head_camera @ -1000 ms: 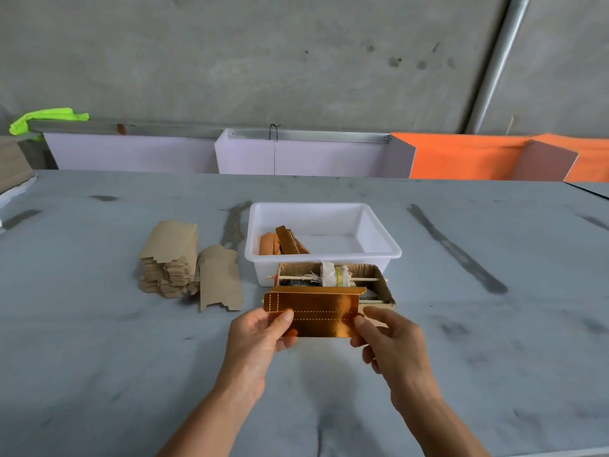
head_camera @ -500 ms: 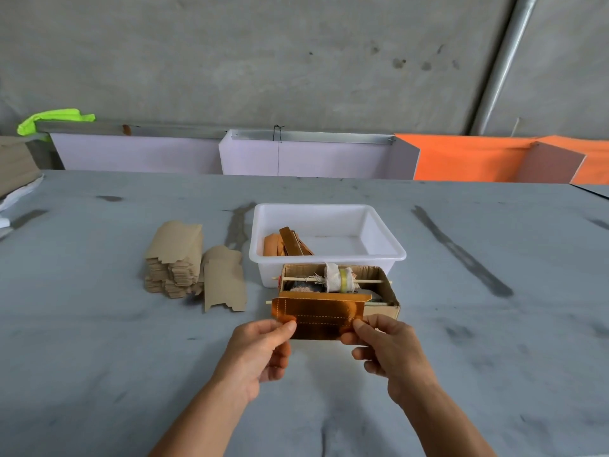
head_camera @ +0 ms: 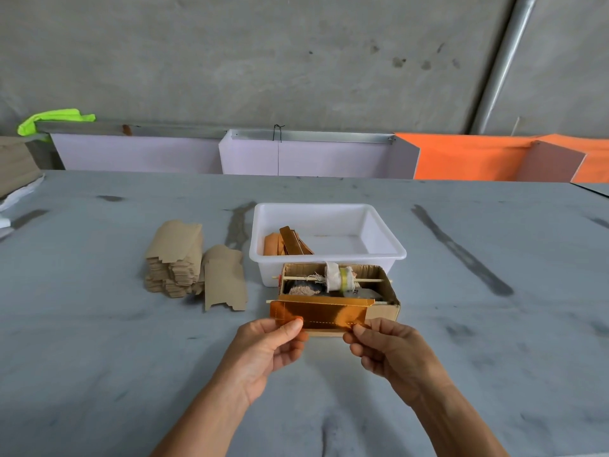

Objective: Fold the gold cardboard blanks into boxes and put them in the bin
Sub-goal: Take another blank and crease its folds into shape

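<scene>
Both hands hold one gold blank (head_camera: 321, 313) up in front of the person, above the near part of the grey table (head_camera: 99, 357). The left hand (head_camera: 267, 351) pinches the blank's lower left corner, thumb on the shiny face and the other fingers curled behind it. The right hand (head_camera: 392, 351) pinches the lower right corner in the same way. The blank lies long side across, its gold face toward the camera, with dashed crease lines running along its length and a narrow strip bent back along its top edge.

Just behind the blank stands an open brown box (head_camera: 379, 311) with thin sticks across it and a wad of cloth and tape on one stick. Behind that, touching or very nearly so, sits the white bin (head_camera: 379, 232), holding a few gold pieces (head_camera: 286, 244) in its left part. Left of the bin, a stack of blanks (head_camera: 174, 258) lies brown side up, with one loose blank (head_camera: 224, 282) beside it. Purple and orange panels stand along the far edge of the table, below a concrete wall.
</scene>
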